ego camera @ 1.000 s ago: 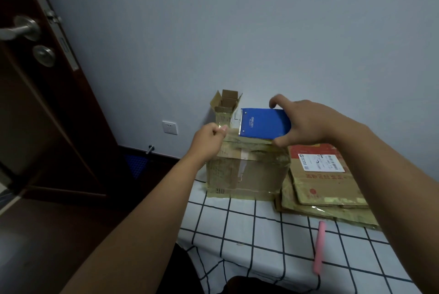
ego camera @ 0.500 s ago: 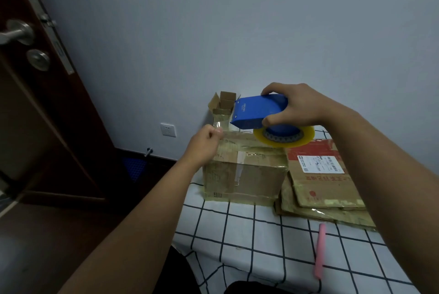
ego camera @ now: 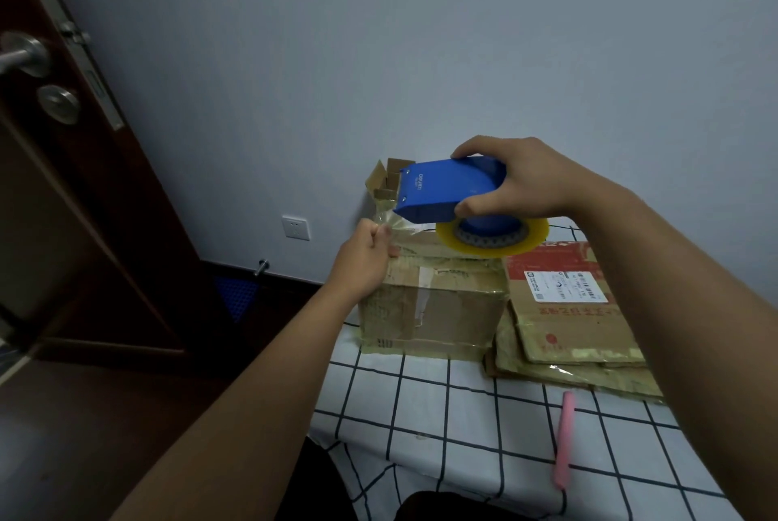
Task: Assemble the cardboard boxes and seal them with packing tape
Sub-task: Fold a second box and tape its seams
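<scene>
The assembled cardboard box [ego camera: 433, 301], brown and streaked with yellowed tape, stands at the far left edge of the checked surface [ego camera: 442, 415]. Above it the right hand [ego camera: 522, 179] grips a blue tape dispenser [ego camera: 446, 190] holding a yellowish roll [ego camera: 492, 236]. The left hand [ego camera: 364, 253], fingers curled, pinches the clear tape end [ego camera: 393, 221] at the box's top left corner. Flattened boxes [ego camera: 568, 318] lie stacked just right; a pink stick [ego camera: 564, 440] lies nearer. A small open box [ego camera: 385, 179] stands behind.

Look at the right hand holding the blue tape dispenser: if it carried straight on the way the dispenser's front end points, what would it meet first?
Probably the stretched tape pinched by the left hand, then that hand itself. The right hand aims the dispenser left and slightly down; depth is uncertain.
</scene>
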